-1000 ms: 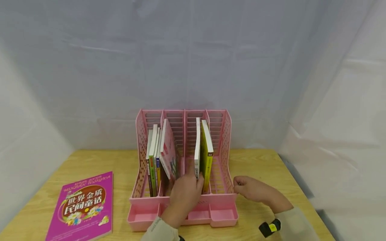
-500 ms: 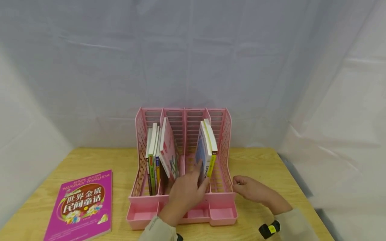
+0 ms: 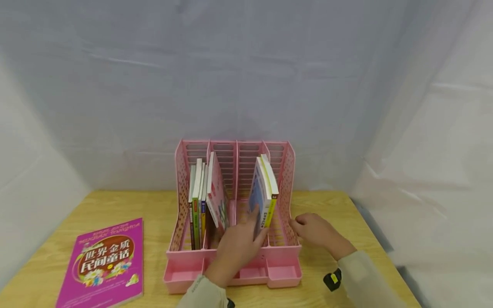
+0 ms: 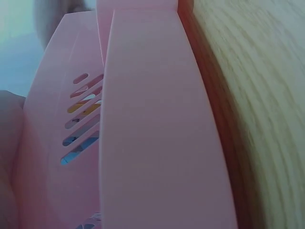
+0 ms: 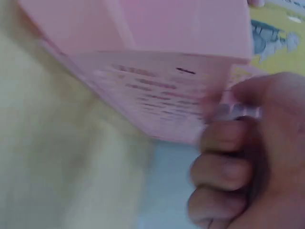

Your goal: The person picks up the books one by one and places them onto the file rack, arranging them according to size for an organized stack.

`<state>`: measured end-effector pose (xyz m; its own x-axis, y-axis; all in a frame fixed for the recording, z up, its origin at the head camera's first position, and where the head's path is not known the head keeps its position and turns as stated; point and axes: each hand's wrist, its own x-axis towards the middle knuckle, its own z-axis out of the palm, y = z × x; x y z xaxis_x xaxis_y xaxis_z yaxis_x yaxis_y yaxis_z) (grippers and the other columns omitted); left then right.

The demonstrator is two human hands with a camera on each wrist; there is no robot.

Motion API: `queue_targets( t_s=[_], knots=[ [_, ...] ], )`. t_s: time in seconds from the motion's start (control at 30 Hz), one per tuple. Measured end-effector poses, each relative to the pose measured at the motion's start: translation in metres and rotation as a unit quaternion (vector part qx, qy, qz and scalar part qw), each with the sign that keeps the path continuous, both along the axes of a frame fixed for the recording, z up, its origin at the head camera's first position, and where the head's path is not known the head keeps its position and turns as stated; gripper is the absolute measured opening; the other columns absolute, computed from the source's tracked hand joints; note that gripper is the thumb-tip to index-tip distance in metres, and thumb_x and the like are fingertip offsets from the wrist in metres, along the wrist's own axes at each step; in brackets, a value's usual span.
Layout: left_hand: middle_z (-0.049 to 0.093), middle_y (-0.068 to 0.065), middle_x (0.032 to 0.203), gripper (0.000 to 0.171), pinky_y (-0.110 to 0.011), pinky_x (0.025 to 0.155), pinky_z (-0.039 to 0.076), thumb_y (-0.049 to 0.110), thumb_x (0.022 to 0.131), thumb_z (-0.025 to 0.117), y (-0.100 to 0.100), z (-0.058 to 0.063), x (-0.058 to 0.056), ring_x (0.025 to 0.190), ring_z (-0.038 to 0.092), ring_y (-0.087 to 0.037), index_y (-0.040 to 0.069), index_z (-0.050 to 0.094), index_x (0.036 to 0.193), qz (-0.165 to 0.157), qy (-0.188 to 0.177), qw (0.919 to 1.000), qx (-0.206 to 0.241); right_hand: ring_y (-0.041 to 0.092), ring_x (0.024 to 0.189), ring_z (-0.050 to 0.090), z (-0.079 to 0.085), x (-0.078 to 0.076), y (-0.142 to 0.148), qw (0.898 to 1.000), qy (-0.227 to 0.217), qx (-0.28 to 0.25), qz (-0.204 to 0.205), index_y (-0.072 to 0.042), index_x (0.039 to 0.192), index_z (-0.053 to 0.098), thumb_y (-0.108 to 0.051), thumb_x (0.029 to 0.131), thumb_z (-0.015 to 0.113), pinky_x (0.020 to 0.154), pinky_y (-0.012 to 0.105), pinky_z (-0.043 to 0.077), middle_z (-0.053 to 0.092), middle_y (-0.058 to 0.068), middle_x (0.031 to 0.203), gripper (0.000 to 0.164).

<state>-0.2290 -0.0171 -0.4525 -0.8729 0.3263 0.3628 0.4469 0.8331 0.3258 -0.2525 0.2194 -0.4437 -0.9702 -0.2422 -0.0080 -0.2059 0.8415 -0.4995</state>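
A pink desktop book rack (image 3: pixel 236 256) with upright compartments stands on the table. My left hand (image 3: pixel 238 246) reaches into its third compartment from the left, index finger extended against the blue cover of a white-spined book (image 3: pixel 257 196). That book leans right against a yellow-spined book (image 3: pixel 271 207). At the rack's right side, my right hand (image 3: pixel 313 230) has its fingers curled; the right wrist view shows thumb and forefinger pinching the side wall's edge (image 5: pixel 233 98). Only blurred skin of the left hand (image 4: pixel 8 157) shows in the left wrist view, beside the rack's pink front.
Several thin books (image 3: pixel 197 205) stand in the leftmost compartment. A pink-covered book (image 3: pixel 217 192) tilts in the second. On the wooden table (image 3: pixel 154 205), a magenta book (image 3: pixel 105 261) lies flat to the left. White sheeting (image 3: pixel 246 85) hangs behind and at both sides.
The white-spined book has swung to the right, its blue cover now showing, and the yellow-spined book leans further right. My left forefinger has straightened onto the cover. My right hand has shifted slightly left and up.
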Motion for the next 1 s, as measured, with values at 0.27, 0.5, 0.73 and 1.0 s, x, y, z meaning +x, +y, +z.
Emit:
queue_targets(
  t_s=[0.27, 0.5, 0.73, 1.0],
  knots=[
    [0.066, -0.016, 0.108, 0.077, -0.022, 0.041, 0.036, 0.065, 0.097, 0.029, 0.004, -0.003, -0.002, 0.043, 0.042, -0.008, 0.013, 0.027, 0.153, -0.011, -0.012, 0.9999, 0.006, 0.015, 0.057, 0.050, 0.012, -0.012, -0.020, 0.982, 0.059, 0.179, 0.002, -0.016, 0.065, 0.050, -0.026, 0.099, 0.045, 0.055, 0.035, 0.044, 0.049, -0.001, 0.061, 0.036],
    [0.067, -0.011, 0.092, 0.083, -0.026, 0.043, 0.039, 0.071, 0.094, 0.024, 0.002, -0.002, 0.000, 0.047, 0.049, -0.013, 0.014, 0.026, 0.154, 0.001, -0.015, 0.9997, 0.018, 0.015, 0.053, 0.043, -0.002, -0.013, -0.025, 0.977, 0.112, 0.179, 0.025, -0.017, 0.067, 0.047, -0.023, 0.100, 0.045, 0.051, 0.031, 0.041, 0.044, -0.002, 0.057, 0.035],
    [0.061, -0.002, 0.093, 0.083, -0.028, 0.046, 0.041, 0.067, 0.092, 0.040, -0.015, 0.012, 0.014, 0.054, 0.052, -0.013, 0.030, 0.001, 0.156, -0.003, -0.090, 0.9838, 0.155, 0.016, 0.053, 0.046, -0.011, -0.014, -0.039, 0.975, 0.122, 0.187, 0.018, -0.016, 0.064, 0.044, -0.023, 0.098, 0.047, 0.050, 0.034, 0.043, 0.045, 0.000, 0.057, 0.035],
    [0.046, 0.013, 0.069, 0.031, -0.019, 0.042, 0.035, 0.036, 0.096, 0.058, -0.059, 0.082, 0.054, 0.048, 0.037, -0.003, 0.026, 0.054, 0.124, -0.085, 0.010, 0.9749, 0.206, 0.016, 0.054, 0.041, -0.008, -0.014, -0.033, 0.980, 0.108, 0.165, -0.005, -0.014, 0.064, 0.042, -0.021, 0.098, 0.045, 0.051, 0.031, 0.037, 0.041, 0.001, 0.056, 0.035]
  ],
)
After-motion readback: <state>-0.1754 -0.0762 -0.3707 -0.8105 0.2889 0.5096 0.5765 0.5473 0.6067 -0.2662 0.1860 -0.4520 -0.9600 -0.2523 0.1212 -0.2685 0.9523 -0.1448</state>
